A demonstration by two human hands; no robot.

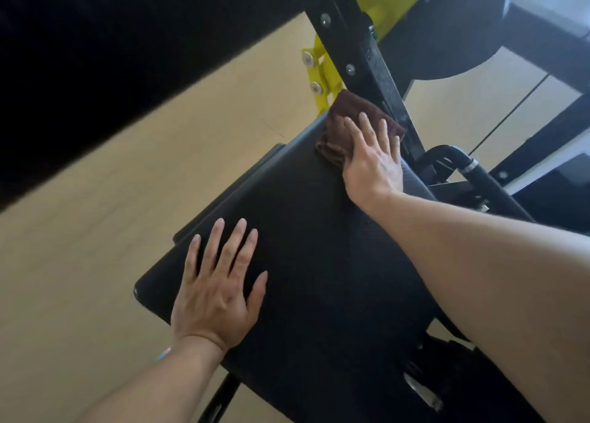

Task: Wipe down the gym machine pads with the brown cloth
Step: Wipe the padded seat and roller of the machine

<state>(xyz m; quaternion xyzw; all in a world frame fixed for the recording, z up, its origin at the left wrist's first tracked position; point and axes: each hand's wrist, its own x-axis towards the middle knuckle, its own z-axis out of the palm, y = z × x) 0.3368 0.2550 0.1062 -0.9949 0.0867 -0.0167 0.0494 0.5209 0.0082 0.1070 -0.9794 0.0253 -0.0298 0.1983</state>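
A large black gym machine pad fills the middle of the head view, tilted away from me. At its far corner lies the crumpled brown cloth, pressed down under the fingers of my right hand. My left hand rests flat on the near left part of the pad, fingers spread, holding nothing. The cloth's lower part is hidden under my right palm.
A black steel frame post with bolts and yellow brackets rises just behind the cloth. A black handle bar curves at the right. Tan floor lies to the left; a dark padded beam crosses the upper left.
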